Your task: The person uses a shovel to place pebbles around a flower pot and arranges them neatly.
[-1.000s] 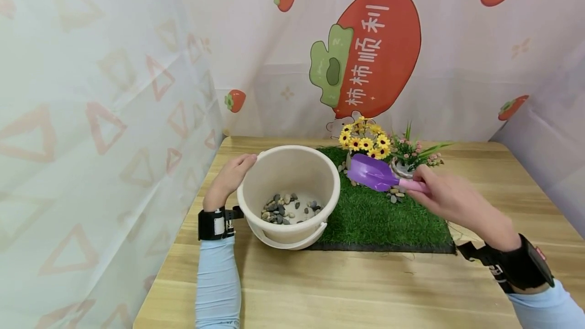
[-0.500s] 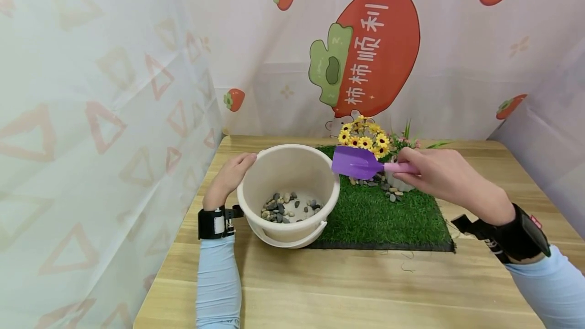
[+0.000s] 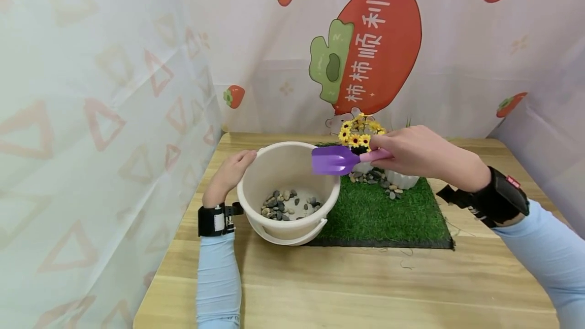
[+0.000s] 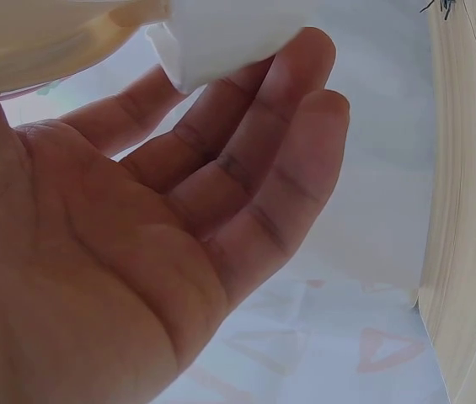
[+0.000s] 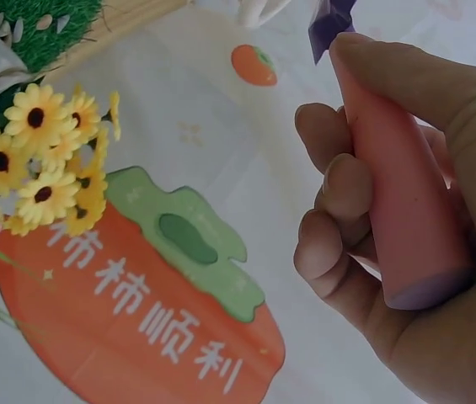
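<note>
In the head view, my right hand [image 3: 413, 154] grips the pink handle of a purple toy shovel [image 3: 335, 160]. Its blade overlaps the right rim of a cream-coloured bucket [image 3: 292, 235], and no stones show on it. Fingers and thumb wrap the handle [image 5: 402, 194] in the right wrist view. My left hand [image 3: 230, 176] holds the bucket's left rim. In the left wrist view its fingers [image 4: 280, 181] bend beside a white part of the bucket [image 4: 221, 38]; the thumb is hidden. Grey and tan pebbles [image 3: 279, 206] lie on the bucket's floor.
Right of the bucket, an artificial grass mat [image 3: 388, 225] lies on the wooden table [image 3: 343, 288]. Yellow flowers [image 3: 354, 138], a white pot [image 3: 402, 180] and more pebbles [image 3: 392, 190] stand at its back. A printed curtain [image 3: 274, 44] hangs behind the table.
My right hand has carried the shovel left, from near the flowers to the bucket's right rim. The left hand and the bucket have stayed in place.
</note>
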`<state>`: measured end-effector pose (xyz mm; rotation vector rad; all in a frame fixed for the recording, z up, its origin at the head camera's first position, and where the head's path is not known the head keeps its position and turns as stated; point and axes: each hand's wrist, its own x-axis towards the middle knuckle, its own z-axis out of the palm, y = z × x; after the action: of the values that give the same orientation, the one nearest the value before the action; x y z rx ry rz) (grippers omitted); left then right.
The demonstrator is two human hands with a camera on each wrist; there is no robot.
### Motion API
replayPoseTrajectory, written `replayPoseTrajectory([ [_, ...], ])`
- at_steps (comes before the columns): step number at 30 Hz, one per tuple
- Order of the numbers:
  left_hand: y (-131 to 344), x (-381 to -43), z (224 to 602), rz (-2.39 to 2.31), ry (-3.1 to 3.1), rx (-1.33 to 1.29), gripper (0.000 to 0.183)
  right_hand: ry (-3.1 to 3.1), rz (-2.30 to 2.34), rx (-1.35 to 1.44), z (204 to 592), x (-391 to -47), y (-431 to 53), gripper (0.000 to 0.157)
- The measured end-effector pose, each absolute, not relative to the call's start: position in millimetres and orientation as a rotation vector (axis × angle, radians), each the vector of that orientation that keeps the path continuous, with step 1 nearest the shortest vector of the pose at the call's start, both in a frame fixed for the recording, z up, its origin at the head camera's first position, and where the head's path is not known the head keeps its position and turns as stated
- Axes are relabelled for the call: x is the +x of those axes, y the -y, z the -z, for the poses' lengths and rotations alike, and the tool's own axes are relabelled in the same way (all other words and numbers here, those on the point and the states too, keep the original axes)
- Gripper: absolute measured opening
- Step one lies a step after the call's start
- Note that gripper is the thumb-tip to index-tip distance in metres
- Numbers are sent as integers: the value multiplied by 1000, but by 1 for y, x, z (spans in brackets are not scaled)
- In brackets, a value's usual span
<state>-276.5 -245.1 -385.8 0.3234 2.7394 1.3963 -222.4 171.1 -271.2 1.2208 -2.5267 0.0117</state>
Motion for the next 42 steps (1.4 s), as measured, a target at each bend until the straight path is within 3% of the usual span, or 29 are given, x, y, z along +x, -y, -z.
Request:
replayPoseTrajectory([
  [16, 244, -274, 384, -1377, -2742, 299, 56, 2616, 54, 1397, 270, -236, -136, 25],
  [42, 244, -275, 383, -1318, -2778, 331, 57, 2839, 108, 1519, 276, -255, -68, 31],
])
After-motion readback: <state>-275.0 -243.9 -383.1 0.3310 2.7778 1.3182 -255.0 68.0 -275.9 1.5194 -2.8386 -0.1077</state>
